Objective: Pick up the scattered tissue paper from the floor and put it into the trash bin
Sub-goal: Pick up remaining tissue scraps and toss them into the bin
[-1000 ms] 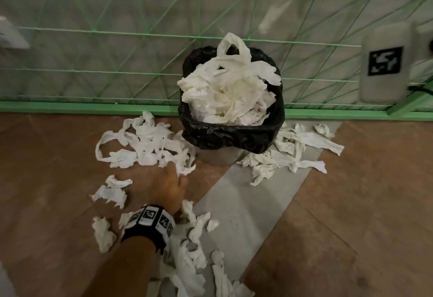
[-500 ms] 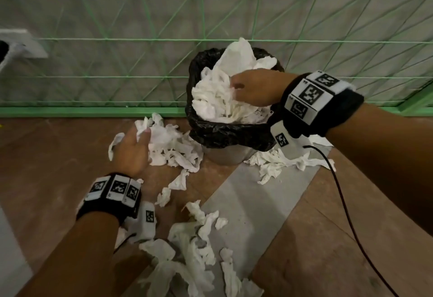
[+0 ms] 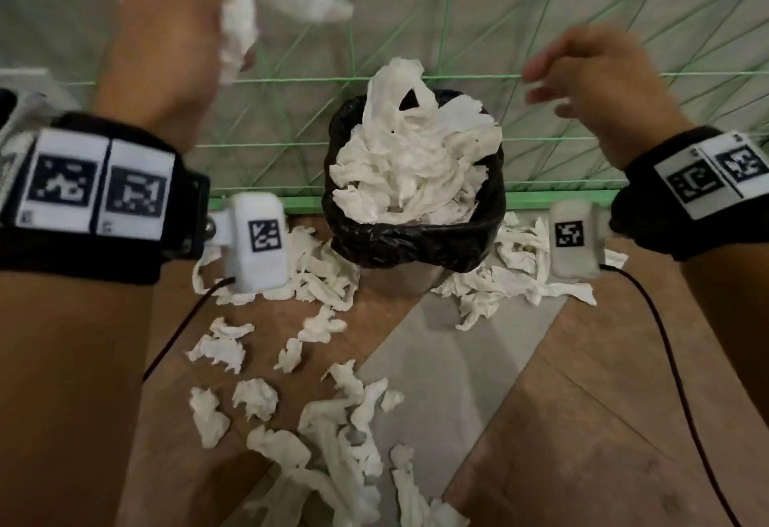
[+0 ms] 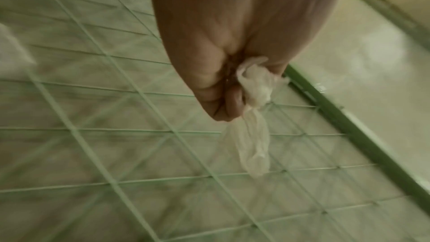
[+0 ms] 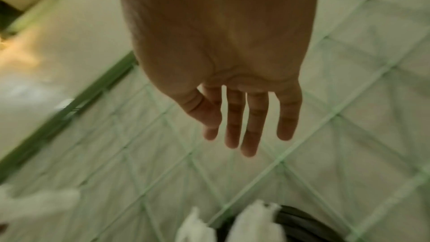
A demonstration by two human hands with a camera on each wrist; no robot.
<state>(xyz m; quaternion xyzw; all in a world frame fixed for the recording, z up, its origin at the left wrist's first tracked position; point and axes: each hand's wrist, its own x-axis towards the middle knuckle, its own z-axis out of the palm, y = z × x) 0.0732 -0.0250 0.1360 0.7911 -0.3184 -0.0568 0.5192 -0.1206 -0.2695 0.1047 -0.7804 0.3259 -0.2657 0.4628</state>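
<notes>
A trash bin lined with a black bag stands against the green mesh fence, heaped with white tissue above its rim. My left hand is raised high at the upper left and grips a bunch of white tissue that trails right; the left wrist view shows the fist closed round the tissue. My right hand hovers up and right of the bin, fingers straight and spread, holding nothing. Loose tissue pieces lie scattered on the floor before the bin and at both sides.
A green wire mesh fence with a green base rail closes off the back. The floor is brown wood with a grey strip running diagonally from the bin. Black cables hang from both wrist cameras.
My left hand has risen from the floor pile with tissue in its grip. My right hand has lifted off the bin's heap and moved right, empty.
</notes>
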